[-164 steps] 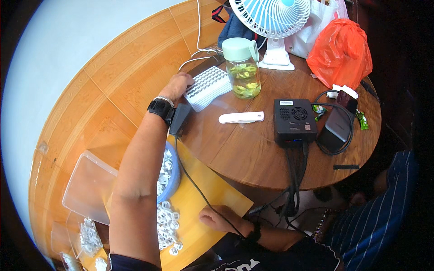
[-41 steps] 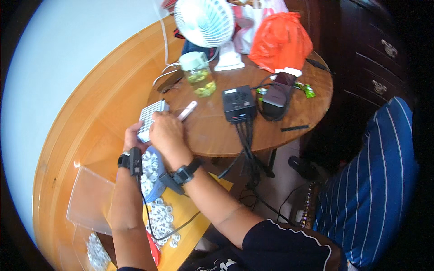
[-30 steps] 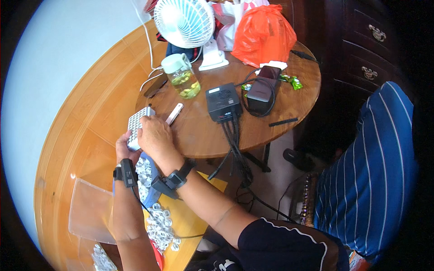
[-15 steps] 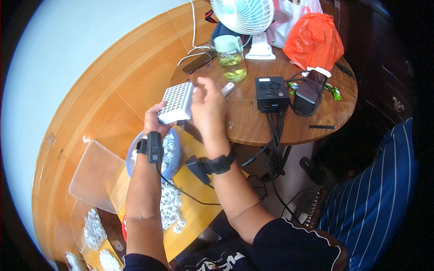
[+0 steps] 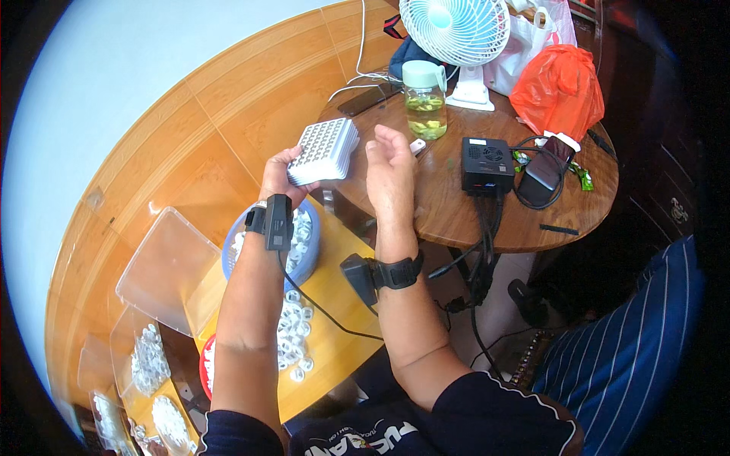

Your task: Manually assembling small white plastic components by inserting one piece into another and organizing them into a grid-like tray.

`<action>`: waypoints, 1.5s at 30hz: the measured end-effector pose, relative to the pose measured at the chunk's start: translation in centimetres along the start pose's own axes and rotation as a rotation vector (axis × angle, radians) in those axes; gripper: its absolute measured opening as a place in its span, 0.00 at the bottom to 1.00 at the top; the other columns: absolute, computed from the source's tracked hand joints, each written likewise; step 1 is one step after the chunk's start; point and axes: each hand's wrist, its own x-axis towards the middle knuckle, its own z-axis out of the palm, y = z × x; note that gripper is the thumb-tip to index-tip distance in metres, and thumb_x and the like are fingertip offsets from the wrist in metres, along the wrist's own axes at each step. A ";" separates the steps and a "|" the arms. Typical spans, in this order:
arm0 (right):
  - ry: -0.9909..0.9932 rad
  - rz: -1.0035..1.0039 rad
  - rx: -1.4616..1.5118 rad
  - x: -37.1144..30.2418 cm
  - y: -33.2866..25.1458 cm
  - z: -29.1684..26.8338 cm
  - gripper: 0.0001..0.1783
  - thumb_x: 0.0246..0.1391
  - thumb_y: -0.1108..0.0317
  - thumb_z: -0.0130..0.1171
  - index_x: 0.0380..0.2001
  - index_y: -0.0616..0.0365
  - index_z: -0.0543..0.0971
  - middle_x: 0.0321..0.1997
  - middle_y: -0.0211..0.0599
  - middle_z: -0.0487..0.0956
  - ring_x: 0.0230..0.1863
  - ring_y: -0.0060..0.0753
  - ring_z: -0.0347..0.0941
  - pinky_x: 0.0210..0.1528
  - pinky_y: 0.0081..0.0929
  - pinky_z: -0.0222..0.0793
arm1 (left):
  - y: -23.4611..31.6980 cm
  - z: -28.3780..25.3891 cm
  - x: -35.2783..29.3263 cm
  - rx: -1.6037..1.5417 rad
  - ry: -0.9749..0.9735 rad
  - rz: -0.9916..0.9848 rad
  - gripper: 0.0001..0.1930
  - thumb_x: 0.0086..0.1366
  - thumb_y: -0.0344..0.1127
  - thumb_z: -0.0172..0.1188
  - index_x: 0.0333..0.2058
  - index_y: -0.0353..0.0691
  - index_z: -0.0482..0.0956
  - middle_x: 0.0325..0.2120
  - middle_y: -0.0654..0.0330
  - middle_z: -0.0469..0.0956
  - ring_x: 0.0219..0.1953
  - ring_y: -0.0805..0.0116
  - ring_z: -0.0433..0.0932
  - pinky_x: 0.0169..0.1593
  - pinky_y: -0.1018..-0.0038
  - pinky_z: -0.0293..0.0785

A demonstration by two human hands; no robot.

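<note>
A stack of white perforated trays (image 5: 325, 149), with rows of round holes on its top face, is held up in my left hand (image 5: 279, 173). It is tilted at the near left edge of the round table, with my fingers gripping its left side. To the right of the stack, a small gap away, my right hand (image 5: 390, 163) is raised with its fingers loosely bent and apart, and nothing shows in it. Below my left wrist stands a blue tub (image 5: 310, 262) with small white round parts in it. More white parts (image 5: 293, 334) lie loose on the yellow table.
On the wooden round table (image 5: 449, 216) stand a jar of yellowish drink (image 5: 426, 110), a white fan (image 5: 470, 91), a black box with cables (image 5: 487, 163) and an orange bag (image 5: 559, 91). Clear plastic containers (image 5: 148, 357) with white parts are at the lower left.
My right hand has drawn away from the tray stack, opening a gap between them. The left hand still holds the stack. The whole view has shifted, so the table appears further right.
</note>
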 end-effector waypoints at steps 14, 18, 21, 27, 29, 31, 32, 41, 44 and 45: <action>-0.020 -0.089 -0.172 -0.2 1.0 0.6 0.16 0.55 0.68 0.54 0.46 0.64 0.74 0.46 0.55 0.78 0.49 0.52 0.74 0.52 0.39 0.68 | 2.2 -1.4 -1.4 -0.054 -0.017 0.076 0.15 0.60 0.40 0.55 0.43 0.40 0.75 0.39 0.55 0.81 0.37 0.59 0.80 0.33 0.60 0.76; -0.029 -0.156 -0.231 -0.2 1.2 0.6 0.16 0.55 0.68 0.54 0.46 0.64 0.75 0.47 0.54 0.78 0.50 0.54 0.73 0.53 0.41 0.67 | 2.7 -2.8 -3.7 -0.087 -0.021 0.075 0.16 0.61 0.40 0.55 0.44 0.39 0.74 0.39 0.54 0.81 0.37 0.58 0.81 0.33 0.60 0.76; -0.064 -0.161 -0.236 -0.5 1.0 0.5 0.16 0.54 0.68 0.55 0.45 0.64 0.75 0.47 0.54 0.78 0.50 0.55 0.73 0.54 0.41 0.66 | 2.5 -3.7 -6.5 -0.063 -0.002 0.083 0.17 0.61 0.40 0.55 0.45 0.37 0.74 0.41 0.53 0.80 0.39 0.56 0.81 0.34 0.58 0.78; -0.064 -0.327 -0.347 -0.4 1.4 0.5 0.15 0.52 0.67 0.58 0.42 0.61 0.77 0.45 0.52 0.78 0.49 0.56 0.71 0.52 0.45 0.66 | 0.8 -7.0 -13.0 -0.187 -0.129 0.046 0.19 0.61 0.38 0.55 0.47 0.31 0.74 0.40 0.50 0.81 0.35 0.58 0.82 0.30 0.63 0.79; -0.035 -0.508 -0.325 0.2 1.9 0.4 0.13 0.51 0.69 0.58 0.40 0.60 0.77 0.43 0.50 0.79 0.46 0.55 0.72 0.51 0.44 0.66 | 0.0 -7.9 -15.3 -0.204 -0.145 0.054 0.19 0.61 0.38 0.55 0.47 0.31 0.74 0.39 0.50 0.81 0.34 0.58 0.82 0.30 0.64 0.79; -0.031 -0.574 -0.279 -0.4 1.1 0.3 0.11 0.50 0.70 0.58 0.38 0.60 0.78 0.41 0.48 0.79 0.45 0.54 0.72 0.51 0.43 0.66 | -0.8 -8.9 -17.8 -0.224 -0.156 0.069 0.20 0.60 0.38 0.55 0.47 0.31 0.74 0.39 0.51 0.81 0.34 0.58 0.82 0.30 0.64 0.78; -0.059 -0.524 -0.189 -0.9 1.1 0.2 0.10 0.50 0.70 0.58 0.37 0.60 0.79 0.41 0.49 0.79 0.45 0.53 0.72 0.51 0.42 0.66 | -1.3 -9.1 -19.2 -0.260 -0.121 0.073 0.21 0.60 0.36 0.55 0.49 0.29 0.72 0.42 0.49 0.80 0.39 0.57 0.81 0.38 0.63 0.77; -0.636 -0.062 0.000 -14.4 3.9 -5.0 0.13 0.56 0.66 0.60 0.39 0.63 0.78 0.33 0.36 0.81 0.37 0.19 0.75 0.40 0.23 0.70 | -6.7 -12.3 -28.2 -0.434 -0.051 0.086 0.26 0.59 0.31 0.56 0.55 0.25 0.65 0.51 0.46 0.74 0.51 0.57 0.76 0.59 0.64 0.67; -0.919 0.401 0.030 -18.6 5.2 -6.6 0.19 0.59 0.59 0.57 0.46 0.63 0.75 0.38 0.37 0.80 0.40 0.24 0.76 0.42 0.24 0.71 | -9.1 -13.3 -29.7 -0.369 0.038 0.133 0.25 0.58 0.32 0.57 0.54 0.26 0.66 0.48 0.50 0.76 0.48 0.61 0.77 0.56 0.68 0.70; -1.050 0.621 0.162 -19.7 5.4 -7.2 0.23 0.60 0.55 0.54 0.50 0.63 0.71 0.41 0.37 0.78 0.42 0.27 0.76 0.43 0.26 0.72 | -9.9 -13.6 -30.0 -0.327 0.043 0.125 0.26 0.58 0.32 0.58 0.54 0.26 0.66 0.49 0.51 0.76 0.48 0.63 0.77 0.55 0.69 0.70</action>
